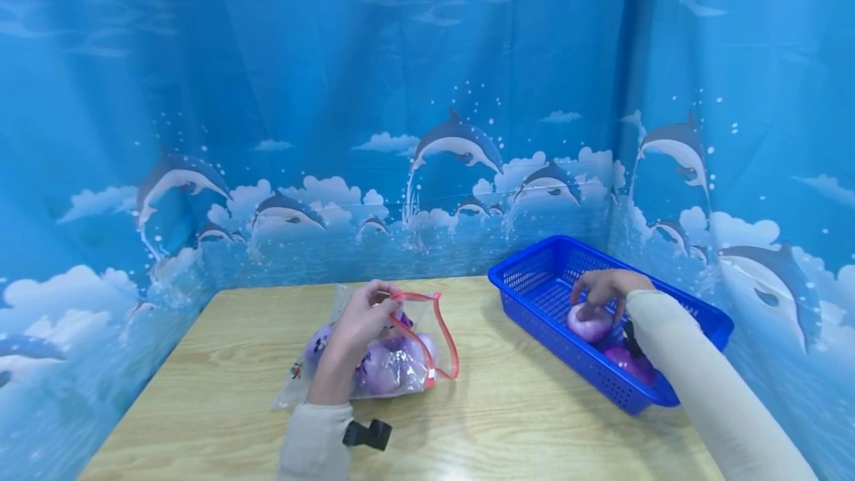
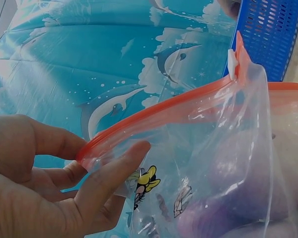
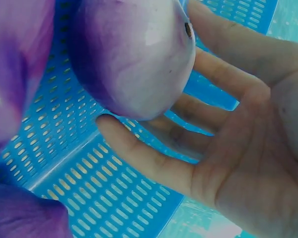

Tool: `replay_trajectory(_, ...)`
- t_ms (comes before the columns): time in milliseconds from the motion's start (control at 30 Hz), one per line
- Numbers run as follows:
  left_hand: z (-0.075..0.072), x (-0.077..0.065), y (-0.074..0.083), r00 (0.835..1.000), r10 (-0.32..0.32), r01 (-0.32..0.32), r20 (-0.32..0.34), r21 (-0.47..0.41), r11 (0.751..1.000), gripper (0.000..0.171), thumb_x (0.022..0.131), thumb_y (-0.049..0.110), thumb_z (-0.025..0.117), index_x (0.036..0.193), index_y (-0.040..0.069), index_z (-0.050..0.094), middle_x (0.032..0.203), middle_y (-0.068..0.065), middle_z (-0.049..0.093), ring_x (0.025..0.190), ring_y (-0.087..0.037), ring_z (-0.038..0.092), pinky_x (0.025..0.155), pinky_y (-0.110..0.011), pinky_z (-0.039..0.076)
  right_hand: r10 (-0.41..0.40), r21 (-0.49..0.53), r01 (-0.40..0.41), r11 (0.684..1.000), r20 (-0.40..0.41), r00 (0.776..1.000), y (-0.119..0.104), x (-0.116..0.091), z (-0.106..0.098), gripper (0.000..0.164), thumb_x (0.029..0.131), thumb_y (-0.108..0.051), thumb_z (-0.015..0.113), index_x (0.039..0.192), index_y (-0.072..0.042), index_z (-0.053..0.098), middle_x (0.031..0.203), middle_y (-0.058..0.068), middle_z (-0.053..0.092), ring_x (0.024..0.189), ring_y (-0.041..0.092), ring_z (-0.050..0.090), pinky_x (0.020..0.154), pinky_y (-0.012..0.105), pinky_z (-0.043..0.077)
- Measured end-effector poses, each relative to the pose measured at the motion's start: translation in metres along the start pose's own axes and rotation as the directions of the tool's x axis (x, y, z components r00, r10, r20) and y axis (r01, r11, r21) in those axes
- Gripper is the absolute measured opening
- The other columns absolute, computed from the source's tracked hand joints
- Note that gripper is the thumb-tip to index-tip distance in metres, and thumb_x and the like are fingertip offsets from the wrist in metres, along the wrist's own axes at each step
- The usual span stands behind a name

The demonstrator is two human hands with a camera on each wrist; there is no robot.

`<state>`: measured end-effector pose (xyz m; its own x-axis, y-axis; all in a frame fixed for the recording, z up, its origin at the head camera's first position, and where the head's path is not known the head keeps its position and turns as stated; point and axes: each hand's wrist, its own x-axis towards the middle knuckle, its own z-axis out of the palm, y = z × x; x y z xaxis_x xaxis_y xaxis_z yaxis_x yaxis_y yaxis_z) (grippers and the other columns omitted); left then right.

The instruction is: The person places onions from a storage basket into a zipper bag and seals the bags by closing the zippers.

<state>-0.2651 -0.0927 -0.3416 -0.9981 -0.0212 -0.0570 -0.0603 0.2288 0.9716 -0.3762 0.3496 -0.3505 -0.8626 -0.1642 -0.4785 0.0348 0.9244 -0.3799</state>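
My left hand [image 1: 364, 318] pinches the red zip edge of a clear zip bag [image 2: 198, 129] between thumb and fingers. The bag's mouth gapes toward the right, and cartoon prints show on its plastic. Several purple onions [image 1: 382, 371] lie inside it. Over at the blue basket [image 1: 534, 325], my right hand [image 1: 604, 289] reaches in from above. Its fingers curl round a purple-and-white onion [image 3: 139, 54] with a small brown spot at one end. A darker purple onion [image 1: 630, 364] rests in the basket's near end, partly under the right wrist.
The bag lies on a light wooden table [image 1: 220, 377], with the basket set at an angle on the right. Behind and along both sides hangs a blue curtain [image 1: 320, 95] printed with dolphins. A black strap mount [image 1: 367, 434] sits on the left wrist.
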Motion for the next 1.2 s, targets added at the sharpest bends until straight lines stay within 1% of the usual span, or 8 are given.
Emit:
replay_trajectory(167,0.0004,0.0001,0.0008,1.0,-0.009,0.009,-0.004,-0.004,1.0,0.016,0.104,0.01,0.057,0.119,0.007,0.063,0.119,-0.016,0.061,0.102,-0.031,0.066,0.07,-0.027,0.061,-0.008,0.004,0.008,1.0,0.01,1.0,0.0002,-0.0022,0.0009,0.043,0.093,-0.017,0.073,0.135,-0.01,0.061,0.155,0.041,0.022,0.124,0.052,0.053,0.077,0.045,0.065)
replay_trajectory(433,-0.0002,-0.0005,0.0007,1.0,-0.01,0.01,-0.006,-0.003,1.0,0.017,0.105,0.01,0.056,0.12,0.007,0.063,0.121,-0.016,0.061,0.099,-0.029,0.066,0.069,-0.026,0.06,-0.008,0.012,0.008,1.0,0.025,1.0,0.0019,-0.0028,0.002,0.052,0.089,-0.015,0.078,0.137,-0.011,0.061,0.155,0.041,0.023,0.118,0.049,0.059,0.077,0.044,0.065)
replay_trajectory(500,-0.0003,-0.0004,0.0005,1.0,-0.008,0.008,-0.007,0.0,1.0,0.017,0.105,0.01,0.056,0.12,0.007,0.063,0.121,-0.016,0.061,0.098,-0.028,0.066,0.069,-0.026,0.06,-0.002,0.027,0.001,1.0,0.035,0.999,0.0021,-0.0025,0.0022,0.052,0.088,-0.014,0.079,0.137,-0.01,0.061,0.155,0.042,0.023,0.12,0.051,0.058,0.077,0.044,0.065)
replay_trajectory(600,-0.0001,-0.0003,0.0007,1.0,-0.005,0.005,-0.008,-0.001,1.0,0.017,0.104,0.01,0.056,0.119,0.007,0.063,0.12,-0.016,0.061,0.097,-0.027,0.065,0.068,-0.026,0.06,0.002,0.055,-0.005,0.998,0.049,0.999,0.0021,-0.0021,0.0029,0.05,0.089,-0.013,0.077,0.137,-0.011,0.062,0.155,0.041,0.021,0.127,0.059,0.05,0.076,0.046,0.066)
replay_trajectory(733,0.0003,-0.0004,0.0007,1.0,0.001,-0.001,-0.006,-0.012,1.0,0.016,0.104,0.009,0.056,0.118,0.006,0.063,0.118,-0.016,0.061,0.098,-0.029,0.065,0.067,-0.025,0.059,-0.001,0.085,-0.003,0.996,0.057,0.998,0.0021,-0.0019,0.0039,0.046,0.091,-0.013,0.075,0.136,-0.012,0.064,0.156,0.041,0.023,0.134,0.061,0.042,0.077,0.049,0.066)
replay_trajectory(1000,0.0003,-0.0005,0.0006,1.0,0.005,-0.005,-0.005,-0.021,1.0,0.015,0.104,0.009,0.056,0.118,0.005,0.062,0.119,-0.017,0.061,0.102,-0.032,0.066,0.069,-0.026,0.061,-0.024,0.096,0.017,0.995,0.077,0.997,0.0013,-0.0011,0.0033,0.049,0.09,-0.009,0.075,0.138,-0.009,0.063,0.156,0.042,0.023,0.133,0.06,0.045,0.078,0.05,0.065)
replay_trajectory(1067,0.0003,-0.0004,0.0007,1.0,0.006,-0.006,-0.005,-0.021,1.0,0.016,0.104,0.008,0.055,0.118,0.005,0.062,0.119,-0.017,0.061,0.102,-0.032,0.066,0.069,-0.026,0.061,-0.041,0.093,0.033,0.995,0.081,0.996,0.0017,-0.0009,0.0019,0.05,0.09,-0.009,0.075,0.139,-0.009,0.063,0.156,0.042,0.023,0.135,0.061,0.043,0.077,0.05,0.066)
replay_trajectory(1200,0.0001,-0.0001,0.0005,1.0,0.007,-0.007,-0.004,-0.024,1.0,0.016,0.104,0.008,0.055,0.118,0.005,0.062,0.118,-0.017,0.061,0.101,-0.032,0.066,0.068,-0.026,0.061,-0.09,0.09,0.083,0.992,0.083,0.992,0.0015,-0.0021,-0.0037,0.05,0.092,-0.011,0.075,0.14,-0.008,0.062,0.156,0.041,0.029,0.138,0.062,0.038,0.076,0.05,0.066)
